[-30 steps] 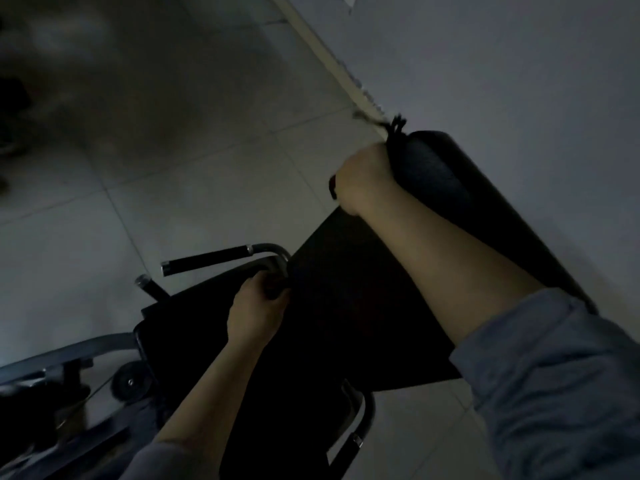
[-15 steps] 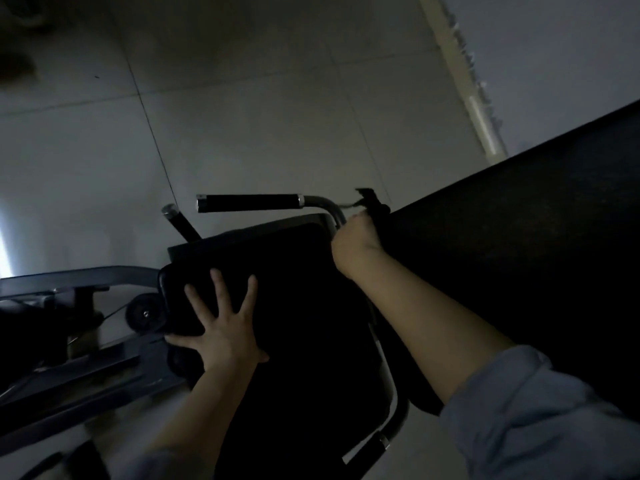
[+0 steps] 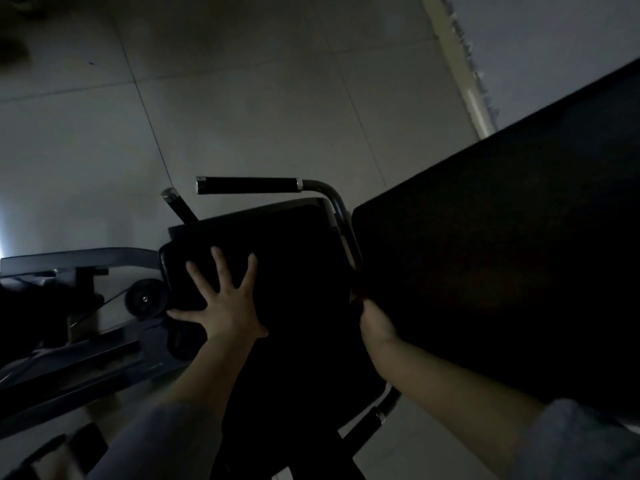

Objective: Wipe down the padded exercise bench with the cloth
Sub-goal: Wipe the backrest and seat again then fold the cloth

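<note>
Below me, on the pale tiled floor (image 3: 242, 98), stands the black padded exercise bench (image 3: 298, 271). Lighting is poor and detail is limited.

My left hand (image 3: 225, 306) lies flat on the bench's seat pad, fingers straight and spread, palm pressing near the pad's left edge. It grasps nothing.

My right hand (image 3: 375, 322) sits at the gap between the seat pad and the large black inclined back pad (image 3: 502, 271). Its fingers are hidden in shadow against the pad's edge, so I cannot tell whether they are clenched or released. The cloth cannot be made out; if it is under this hand, the darkness conceals it.

Both forearms are bare, with grey sleeves pushed back toward the elbows.

Beyond the seat pad, a curved metal handle with a black foam grip (image 3: 247, 185) extends leftward. A small black wheel (image 3: 145, 299) sits just beside the pad's left edge, touching the floor. A grey metal frame bar (image 3: 79, 259) runs off to the left. A white wall skirting (image 3: 474, 98) crosses the upper right.
</note>
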A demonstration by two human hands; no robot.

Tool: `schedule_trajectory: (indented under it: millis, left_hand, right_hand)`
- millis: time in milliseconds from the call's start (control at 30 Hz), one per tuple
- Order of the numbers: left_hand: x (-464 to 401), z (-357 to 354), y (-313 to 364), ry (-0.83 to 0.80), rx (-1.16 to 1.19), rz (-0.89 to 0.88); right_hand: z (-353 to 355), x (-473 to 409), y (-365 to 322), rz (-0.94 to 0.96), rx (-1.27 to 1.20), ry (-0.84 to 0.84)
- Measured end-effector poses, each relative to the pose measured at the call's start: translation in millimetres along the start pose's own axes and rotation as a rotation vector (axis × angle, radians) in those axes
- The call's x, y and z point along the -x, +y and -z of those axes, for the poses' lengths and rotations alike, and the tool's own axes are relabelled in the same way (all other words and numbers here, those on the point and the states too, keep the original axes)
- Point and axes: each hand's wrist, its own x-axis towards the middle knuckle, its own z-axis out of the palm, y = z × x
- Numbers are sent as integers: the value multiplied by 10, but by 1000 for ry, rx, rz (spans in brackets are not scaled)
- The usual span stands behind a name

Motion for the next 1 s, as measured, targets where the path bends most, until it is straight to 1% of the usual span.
schedule_trajectory:
  millis: [33, 67, 100, 133, 167, 200, 233, 267, 333, 367, 400, 467, 533, 567, 600, 667, 733, 800, 833, 867, 900, 933, 967, 1000]
  left_hand:
    - [9, 3, -7, -3, 10, -15]
    - [21, 2, -14, -3, 15, -30]
    - [27, -4, -23, 2, 13, -36]
    - [39, -5, -22, 5, 8, -31]
    - [53, 0, -10, 1, 8, -23]
    - [74, 9, -7, -3, 12, -20]
    - [95, 16, -6, -3, 13, -29]
    - [118, 15, -27, -1, 11, -44]
    - [198, -44, -108, -13, 16, -97]
    - [272, -112, -156, -36, 8, -134]
    - [357, -212, -207, -68, -17, -175]
    - [513, -451, -299, -96, -103, -236]
    - [556, -585, -340, -76, -198, -243]
    - [561, -607, -329, -77, -206, -236]
    - [556, -608, -310, -77, -191, -234]
    - [544, -584, -306, -70, -157, -243]
    - [556, -578, -309, -73, -125, -248]
    - [571, -584, -296, -66, -118, -241]
    - [582, -586, -282, -58, -130, -227]
    - [588, -588, -269, -44, -137, -216]
    - [581, -596, -260, -33, -136, -209]
    - [575, -609, -262, -19, -128, -204]
    - [567, -624, -262, -9, -119, -199]
    - [564, -639, -261, -4, -114, -198]
  right_hand:
    - [149, 54, -274, -70, -152, -37]
    - [230, 38, -554, -104, -287, 27]
    - [268, 97, -699, -59, -308, 114]
    - [275, 111, -765, -68, -443, 117]
    - [251, 153, -766, -93, -704, 33]
    - [213, 207, -620, -165, -870, -42]
    - [133, 222, -437, -370, -999, -73]
    - [17, 163, -293, -557, -1060, 30]
    - [-216, -57, 135, -538, -994, 173]
    - [-310, -43, 417, -472, -1024, 131]
    - [-403, -26, 685, -461, -1017, 65]
    - [-488, 29, 900, -535, -923, 27]
    - [-394, 174, 675, -502, -857, 50]
    - [-310, 230, 457, -480, -848, 87]
    - [-250, 291, 222, -473, -853, 159]
    - [-123, 457, -214, -443, -902, 257]
    - [40, 607, -601, -382, -830, 242]
    - [197, 663, -1000, -301, -577, 232]
    - [223, 683, -1192, -248, -511, 197]
    - [228, 739, -1270, -235, -450, 104]
    - [203, 798, -1326, -305, -481, 73]
    - [160, 796, -1382, -313, -510, 69]
    - [130, 805, -1373, -237, -543, 113]
    - [100, 788, -1382, -176, -602, 200]
